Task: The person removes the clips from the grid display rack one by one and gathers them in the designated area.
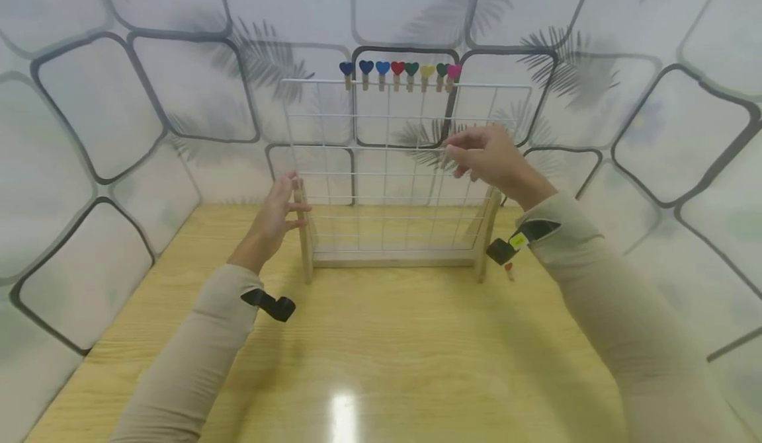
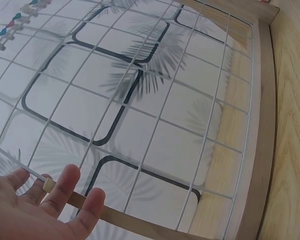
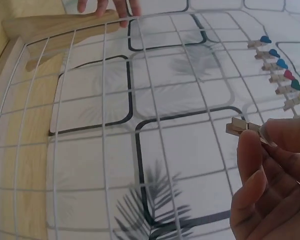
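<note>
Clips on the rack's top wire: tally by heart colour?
Blue clips: 3
Green clips: 2
Red clip: 1
Yellow clip: 1
Pink clip: 1
Total: 8

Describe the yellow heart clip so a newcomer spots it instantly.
Find the wire rack on the table. Along its top runs a row of heart clips. Toward the right end, between two green hearts, sits the yellow clip, the only one that colour.

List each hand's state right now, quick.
Left hand: open, at the left edge of the wire rack.
Right hand: closed, pinching a small wooden clip.
</note>
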`<state>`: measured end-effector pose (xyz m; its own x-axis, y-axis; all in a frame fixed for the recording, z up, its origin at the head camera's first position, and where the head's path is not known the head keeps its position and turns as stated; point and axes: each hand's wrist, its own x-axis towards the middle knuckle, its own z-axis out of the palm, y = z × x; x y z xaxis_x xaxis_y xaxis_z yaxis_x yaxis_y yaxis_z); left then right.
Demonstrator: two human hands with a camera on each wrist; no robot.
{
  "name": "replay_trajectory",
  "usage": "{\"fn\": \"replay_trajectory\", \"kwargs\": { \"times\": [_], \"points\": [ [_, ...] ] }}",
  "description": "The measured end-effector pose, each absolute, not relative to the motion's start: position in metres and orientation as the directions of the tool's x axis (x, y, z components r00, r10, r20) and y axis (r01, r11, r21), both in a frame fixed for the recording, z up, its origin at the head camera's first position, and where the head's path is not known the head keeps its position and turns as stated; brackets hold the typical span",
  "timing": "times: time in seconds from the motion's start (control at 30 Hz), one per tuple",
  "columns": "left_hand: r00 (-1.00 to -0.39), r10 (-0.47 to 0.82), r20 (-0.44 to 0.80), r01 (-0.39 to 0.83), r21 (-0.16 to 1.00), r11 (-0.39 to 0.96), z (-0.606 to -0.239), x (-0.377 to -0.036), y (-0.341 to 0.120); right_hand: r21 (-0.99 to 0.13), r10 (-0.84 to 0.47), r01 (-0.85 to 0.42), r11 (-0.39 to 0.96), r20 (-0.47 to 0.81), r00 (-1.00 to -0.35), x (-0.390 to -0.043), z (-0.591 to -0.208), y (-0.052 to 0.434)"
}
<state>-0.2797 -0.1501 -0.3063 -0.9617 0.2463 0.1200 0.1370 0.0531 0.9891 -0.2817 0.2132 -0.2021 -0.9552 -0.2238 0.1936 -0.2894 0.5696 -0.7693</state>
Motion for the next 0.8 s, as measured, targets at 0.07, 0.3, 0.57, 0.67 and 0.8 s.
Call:
{"fn": "replay_trajectory", "kwargs": {
  "times": [0.07,0.3,0.57,0.67,0.8],
  "points": [
    [-0.962,0.244,0.12,0.137,0.989,0.053,-0.305,-0.279,-0.151,-0.772,-0.198,-0.261,0.579,0.178,-0.964,-0.279,-0.212,0.225],
    [-0.964,0.236,0.124,0.139,0.989,0.049,-0.303,-0.278,-0.152,-0.789,-0.124,-0.221,0.574,0.183,-0.975,-0.272,-0.25,0.264],
    [-0.965,0.233,0.117,0.13,0.991,0.039,-0.305,-0.28,-0.151,-0.804,-0.093,-0.172,0.569,0.145,-0.985,-0.262,-0.292,0.308],
    [-0.965,0.234,0.118,0.13,0.991,0.037,-0.306,-0.281,-0.152,-0.79,-0.073,-0.132,0.598,0.11,-0.991,-0.26,-0.31,0.321],
    [-0.964,0.237,0.124,0.136,0.99,0.034,-0.307,-0.28,-0.152,-0.789,-0.062,-0.073,0.611,0.045,-0.997,-0.261,-0.336,0.337]
  ]
}}
